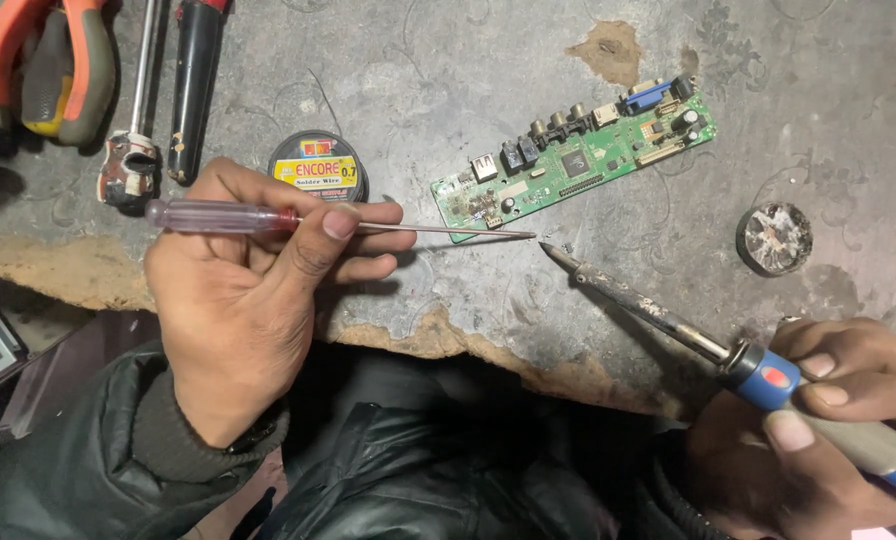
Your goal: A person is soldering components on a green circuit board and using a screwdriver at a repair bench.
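My left hand (253,290) grips a thin screwdriver (268,217) with a clear purple handle; its long shaft points right, and the tip lies just below the near left corner of a green circuit board (578,160). My right hand (828,420) holds a soldering iron (668,320) by its blue and grey handle. The iron's dark tip points up-left and ends close to the screwdriver tip, a little short of the board. The board lies flat on the worn grey worktable (448,80), connectors along its far edge.
A spool of solder wire (318,165) sits behind my left hand. Pliers with orange grips (48,60), a metal rod tool (138,120) and a black-handled tool (193,90) lie at the far left. A small round tin (774,238) stands to the right. The table's near edge is chipped.
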